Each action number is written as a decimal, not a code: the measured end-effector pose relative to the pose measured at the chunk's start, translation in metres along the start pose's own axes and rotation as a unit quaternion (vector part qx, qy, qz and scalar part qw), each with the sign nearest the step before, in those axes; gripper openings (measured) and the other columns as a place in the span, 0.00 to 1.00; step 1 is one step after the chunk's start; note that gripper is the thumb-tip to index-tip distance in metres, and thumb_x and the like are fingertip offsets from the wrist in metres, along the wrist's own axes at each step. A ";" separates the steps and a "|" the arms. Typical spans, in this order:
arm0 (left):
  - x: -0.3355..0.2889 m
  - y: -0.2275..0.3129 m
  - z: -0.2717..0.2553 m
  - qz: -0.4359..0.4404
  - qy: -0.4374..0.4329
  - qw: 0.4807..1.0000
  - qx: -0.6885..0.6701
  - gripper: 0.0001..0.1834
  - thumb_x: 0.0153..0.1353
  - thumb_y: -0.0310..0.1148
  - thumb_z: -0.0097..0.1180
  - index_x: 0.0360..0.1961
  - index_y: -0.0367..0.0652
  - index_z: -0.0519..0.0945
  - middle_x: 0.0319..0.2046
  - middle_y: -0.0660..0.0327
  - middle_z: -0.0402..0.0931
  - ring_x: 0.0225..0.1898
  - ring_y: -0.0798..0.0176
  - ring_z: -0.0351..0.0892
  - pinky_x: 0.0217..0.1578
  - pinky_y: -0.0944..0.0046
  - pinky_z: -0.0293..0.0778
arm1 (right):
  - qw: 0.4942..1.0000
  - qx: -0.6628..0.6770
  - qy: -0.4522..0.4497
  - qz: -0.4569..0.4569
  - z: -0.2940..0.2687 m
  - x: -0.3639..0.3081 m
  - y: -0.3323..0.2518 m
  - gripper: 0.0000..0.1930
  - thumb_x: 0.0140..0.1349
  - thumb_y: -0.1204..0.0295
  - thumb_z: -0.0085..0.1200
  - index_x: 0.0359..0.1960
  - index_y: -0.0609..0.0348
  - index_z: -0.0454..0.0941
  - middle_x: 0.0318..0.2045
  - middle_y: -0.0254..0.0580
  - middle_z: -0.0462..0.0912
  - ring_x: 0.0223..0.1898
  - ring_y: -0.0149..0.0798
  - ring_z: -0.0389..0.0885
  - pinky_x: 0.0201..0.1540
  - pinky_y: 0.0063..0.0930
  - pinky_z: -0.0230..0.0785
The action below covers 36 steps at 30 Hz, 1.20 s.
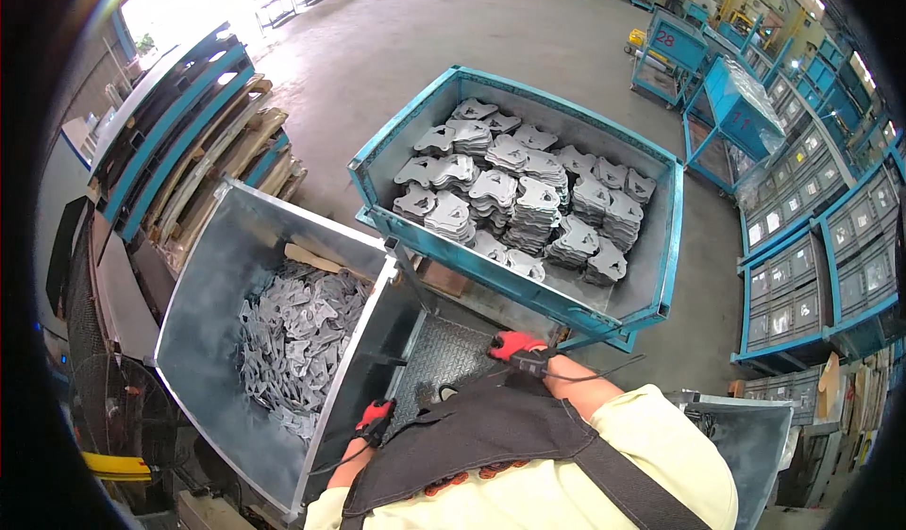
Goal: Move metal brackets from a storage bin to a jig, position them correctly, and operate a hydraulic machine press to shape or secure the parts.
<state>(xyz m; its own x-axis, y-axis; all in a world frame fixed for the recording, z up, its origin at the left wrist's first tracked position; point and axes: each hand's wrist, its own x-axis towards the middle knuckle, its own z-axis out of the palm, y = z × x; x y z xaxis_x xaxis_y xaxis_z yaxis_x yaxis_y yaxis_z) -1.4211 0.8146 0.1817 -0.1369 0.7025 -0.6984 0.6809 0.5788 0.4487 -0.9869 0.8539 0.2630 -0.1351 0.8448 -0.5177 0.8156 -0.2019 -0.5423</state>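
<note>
My left hand (375, 420), in a red and black glove, is low beside the near wall of a grey metal bin (200, 275). Its fingers are small and partly turned away, so their closure is unclear. Flat, light-grey metal plates (300, 336) fill that bin in a loose heap. My right hand (517, 345), gloved alike, hangs in front of my dark apron (462, 436) with its fingers curled in; nothing shows in it. Beyond it stands a teal-rimmed bin (528, 289), where notched metal plates (535, 204) lie in several stacks. Neither hand touches the plates.
Tread plate (444, 360) covers the ground between the bins. Stacked pallets (203, 143) stand on the left. At right are teal carts (670, 49) and racks of grey crates (783, 294). Another grey bin (741, 445) is beside my right shoulder. Thin cables run along both wrists.
</note>
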 end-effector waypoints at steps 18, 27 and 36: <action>0.043 0.044 0.032 -0.099 -0.068 0.991 0.053 0.31 0.61 0.54 0.61 0.59 0.46 0.76 0.49 0.59 0.80 0.49 0.59 0.79 0.52 0.59 0.73 | 0.938 0.195 0.075 0.278 -0.137 0.118 0.163 0.31 0.56 0.49 0.57 0.51 0.63 0.80 0.53 0.63 0.79 0.57 0.60 0.77 0.56 0.44 0.72; 0.092 0.259 0.070 -0.060 -0.167 0.984 -0.019 0.33 0.62 0.53 0.61 0.63 0.47 0.73 0.55 0.60 0.78 0.53 0.58 0.78 0.55 0.59 0.73 | 0.829 0.291 0.363 0.310 -0.219 0.267 0.283 0.30 0.54 0.47 0.60 0.36 0.70 0.77 0.33 0.64 0.83 0.38 0.63 0.83 0.38 0.48 0.73; 0.086 0.267 0.077 -0.063 -0.084 0.984 -0.146 0.31 0.60 0.47 0.66 0.59 0.40 0.76 0.48 0.60 0.82 0.44 0.67 0.79 0.43 0.68 0.74 | 0.855 0.231 0.355 0.300 -0.274 0.395 0.282 0.41 0.51 0.48 0.62 0.59 0.68 0.67 0.56 0.67 0.74 0.59 0.62 0.73 0.61 0.50 0.67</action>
<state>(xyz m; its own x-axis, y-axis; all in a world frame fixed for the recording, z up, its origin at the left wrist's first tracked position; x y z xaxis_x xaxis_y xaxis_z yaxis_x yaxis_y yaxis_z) -1.1958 0.9978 0.1979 -0.0690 0.5531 -0.8302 0.4276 0.7683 0.4763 -0.6559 1.2664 0.0868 0.7378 0.5762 -0.3518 0.2872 -0.7395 -0.6088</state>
